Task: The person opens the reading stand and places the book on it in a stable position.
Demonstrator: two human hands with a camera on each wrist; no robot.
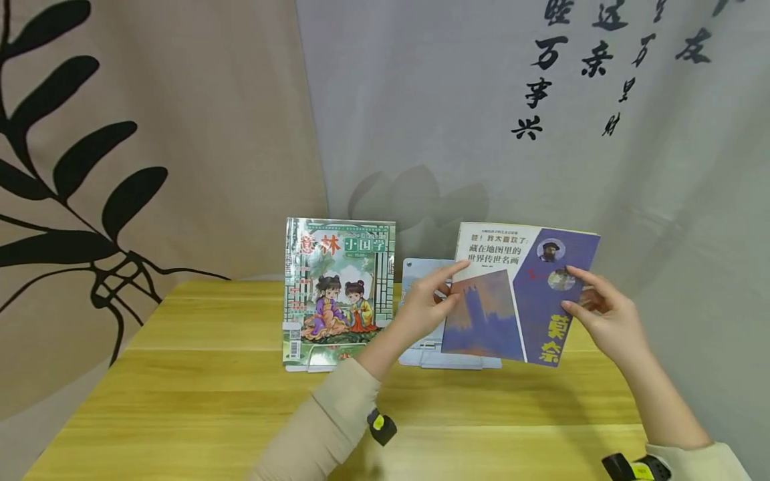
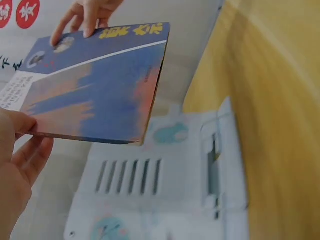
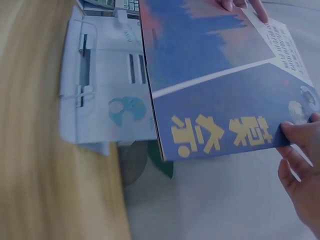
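Note:
A blue and purple book [image 1: 481,321] with a painting and yellow lettering on its cover is held up in the air, tilted. My left hand [image 1: 426,306] pinches its left edge between thumb and fingers. On the opposite edge, my right hand [image 1: 610,321] grips it the same way. Behind and below the book stands a pale bookstand [image 1: 415,272] with slots and blue animal prints, partly hidden by the book in the head view. The left wrist view shows the bookstand [image 2: 185,195] with no book on its slotted back, and the book's lower corner overlaps it there.
A green children's magazine [image 1: 339,294] leans upright on another stand [image 1: 315,368] to the left. Both stands are on a yellow wooden table [image 1: 222,401]. A curtain [image 1: 421,100] with black lettering and leaf prints hangs close behind the table.

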